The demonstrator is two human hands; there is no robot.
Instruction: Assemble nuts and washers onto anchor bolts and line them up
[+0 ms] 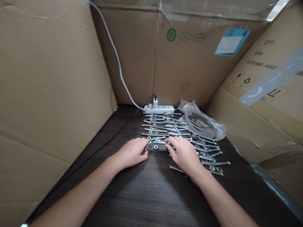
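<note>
Bolt, reached by the right hand, is best kept straight — whether anything is gripped there, or by the curled left hand, cannot be told.

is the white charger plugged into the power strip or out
Plugged in: the white charger stands upright on the power strip, its base against the strip with no gap showing. Whether it is live, I cannot tell.

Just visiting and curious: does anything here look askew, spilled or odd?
Nothing looks clearly spilled or damaged. The bolts lie in rough rows, but those at the right tilt at differing angles, and a crumpled plastic bag beside them looks untidy.
</note>
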